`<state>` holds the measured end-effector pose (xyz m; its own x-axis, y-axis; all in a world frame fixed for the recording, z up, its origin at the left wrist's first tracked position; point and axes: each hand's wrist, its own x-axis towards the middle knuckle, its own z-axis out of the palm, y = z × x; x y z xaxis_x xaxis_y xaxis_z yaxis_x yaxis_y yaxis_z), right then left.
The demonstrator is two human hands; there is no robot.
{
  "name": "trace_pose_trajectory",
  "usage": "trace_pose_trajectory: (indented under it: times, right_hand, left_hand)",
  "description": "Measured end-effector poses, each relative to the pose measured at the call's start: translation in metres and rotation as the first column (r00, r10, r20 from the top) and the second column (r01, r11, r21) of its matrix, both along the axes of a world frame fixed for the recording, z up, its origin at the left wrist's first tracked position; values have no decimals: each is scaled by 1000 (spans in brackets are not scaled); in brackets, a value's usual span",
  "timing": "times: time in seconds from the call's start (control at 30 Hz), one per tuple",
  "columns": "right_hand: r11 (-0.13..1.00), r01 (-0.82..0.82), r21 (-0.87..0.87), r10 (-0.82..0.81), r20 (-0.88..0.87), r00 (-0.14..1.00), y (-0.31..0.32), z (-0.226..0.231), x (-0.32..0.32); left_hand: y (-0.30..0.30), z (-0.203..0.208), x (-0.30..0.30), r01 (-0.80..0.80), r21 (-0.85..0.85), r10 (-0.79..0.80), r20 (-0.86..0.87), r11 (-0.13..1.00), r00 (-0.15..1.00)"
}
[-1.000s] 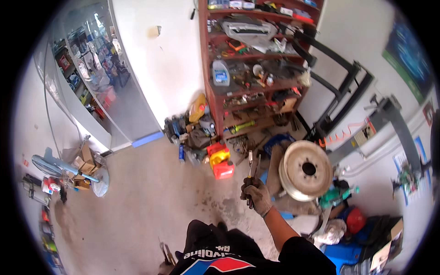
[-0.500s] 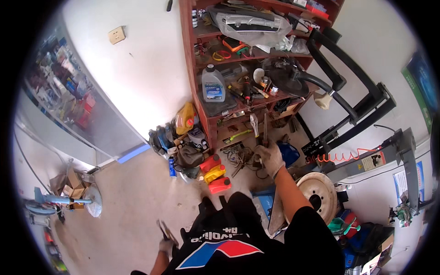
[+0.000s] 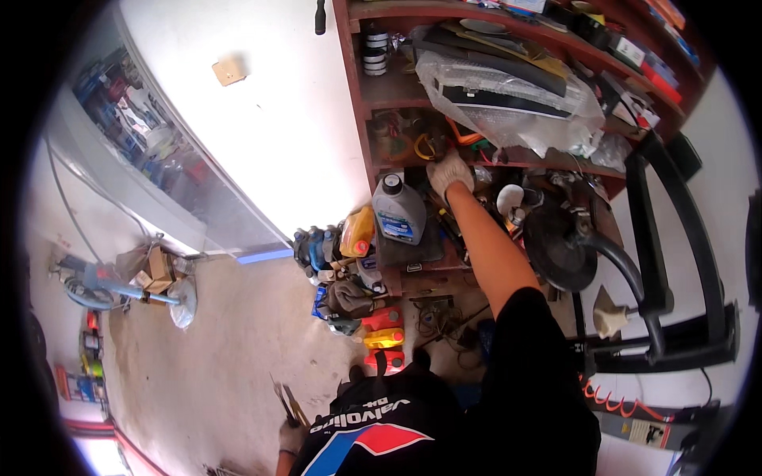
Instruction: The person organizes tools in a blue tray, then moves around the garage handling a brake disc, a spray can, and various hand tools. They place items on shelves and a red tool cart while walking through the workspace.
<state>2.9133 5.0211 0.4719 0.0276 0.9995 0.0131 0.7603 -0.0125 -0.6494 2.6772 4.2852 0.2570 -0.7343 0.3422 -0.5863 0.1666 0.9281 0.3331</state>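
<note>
My right hand (image 3: 450, 176), in a pale work glove, reaches into the middle shelf of a red-brown rack. Its fingers look curled, and what they hold, if anything, is hidden. A yellow ring-shaped item (image 3: 425, 147) and an orange-edged tool (image 3: 464, 133) lie just beyond it. Below the hand, to its left, stands a grey oil bottle (image 3: 399, 209) with a black cap. Low at my left side, my gloved left hand (image 3: 292, 435) is closed around long, slender metal hand tools (image 3: 292, 406) that point upward and away. Their exact kind is unclear.
A bubble-wrapped part (image 3: 508, 95) fills the shelf above. At right are a round black plate (image 3: 560, 247) and a black metal arm (image 3: 689, 230). Red and yellow bottles (image 3: 384, 339) stand on the floor near my feet, beside a yellow jug (image 3: 357, 232) and rags.
My right hand has moved up and away from above the floor to the middle shelf. The long tools it held earlier no longer show there. My left hand stays low, still gripping tools.
</note>
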Motion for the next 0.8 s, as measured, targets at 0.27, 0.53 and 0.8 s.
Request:
trace_pose_trajectory:
  times: [0.27, 0.53, 0.8]
  right_hand:
    - [952, -256, -170, 295, 272, 916, 121, -3, -34]
    - [863, -481, 153, 456, 170, 873, 174, -51, -32]
    - [906, -417, -70, 411, 382, 828, 190, -30, -40]
  left_hand:
    - [-75, -25, 96, -132, -220, 155, 94, 966, 983]
    - [-50, -6, 100, -159, -186, 171, 48, 970, 984]
    - [66, 86, 87, -203, 73, 201, 36, 977, 979]
